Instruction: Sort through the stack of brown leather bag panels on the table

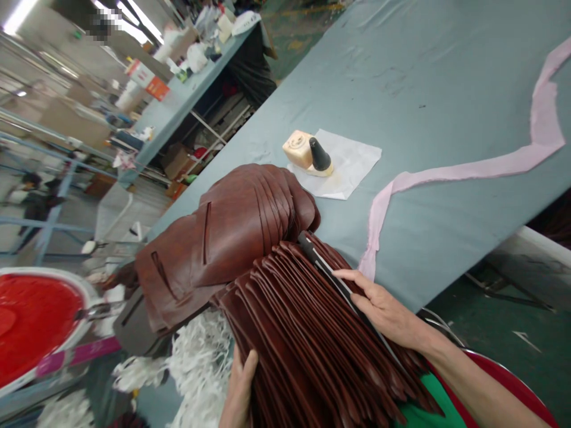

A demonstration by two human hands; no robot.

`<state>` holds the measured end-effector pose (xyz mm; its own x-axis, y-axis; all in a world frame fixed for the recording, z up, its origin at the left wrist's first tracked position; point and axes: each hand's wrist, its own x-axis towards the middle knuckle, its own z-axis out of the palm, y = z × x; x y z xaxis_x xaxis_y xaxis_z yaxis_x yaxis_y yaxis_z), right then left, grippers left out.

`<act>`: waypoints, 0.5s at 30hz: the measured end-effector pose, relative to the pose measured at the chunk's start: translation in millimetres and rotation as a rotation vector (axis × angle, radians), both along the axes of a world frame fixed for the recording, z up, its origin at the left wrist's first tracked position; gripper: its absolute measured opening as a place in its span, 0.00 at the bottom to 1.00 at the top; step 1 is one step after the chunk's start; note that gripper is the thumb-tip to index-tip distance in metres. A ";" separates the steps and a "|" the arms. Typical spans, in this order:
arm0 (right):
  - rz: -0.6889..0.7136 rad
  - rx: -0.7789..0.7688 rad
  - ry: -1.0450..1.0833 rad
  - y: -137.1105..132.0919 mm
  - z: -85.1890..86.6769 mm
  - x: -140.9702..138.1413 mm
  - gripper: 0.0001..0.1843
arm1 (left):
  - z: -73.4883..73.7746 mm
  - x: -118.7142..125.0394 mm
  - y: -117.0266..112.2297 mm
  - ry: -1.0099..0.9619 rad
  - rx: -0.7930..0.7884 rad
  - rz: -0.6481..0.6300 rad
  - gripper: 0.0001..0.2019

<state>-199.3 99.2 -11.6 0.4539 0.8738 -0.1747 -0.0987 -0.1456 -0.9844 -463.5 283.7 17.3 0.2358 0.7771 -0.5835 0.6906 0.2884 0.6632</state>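
Dozens of cut brown leather panels (312, 333) lie fanned in a stack at the near edge of the grey worktop (423, 77), overhanging toward my lap, with more panels folded over in a heap (223, 238) at ten o'clock from them. My right hand (383, 309) lies flat on the top of the stack, fingers nearly straight and narrow together, pressing a long dark ruler-like tool (330, 273) against the leather; it grips nothing that I can see. My left hand (241, 380) cups the stack's near-left edge from below, thumb up along the side, holding the panels.

I judge the fan could slide: the panels are slick, tilted and only half supported, so easing either hand might spill them off the edge. The tool could also skid down the slope.

At twelve o'clock an iron (308, 153) rests on white cloth (352, 163); a pink fabric strip (468, 169) curls at two o'clock.
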 end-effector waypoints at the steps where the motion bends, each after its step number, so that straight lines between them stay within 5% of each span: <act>1: 0.020 -0.009 -0.013 0.0 1.6 0.2 0.20 | -0.7 -0.5 -0.1 -0.021 -0.008 0.023 0.44; 15: 0.044 -0.063 -0.166 2.5 10.3 -1.5 0.18 | -0.2 0.7 -1.6 -0.152 -0.052 0.136 0.42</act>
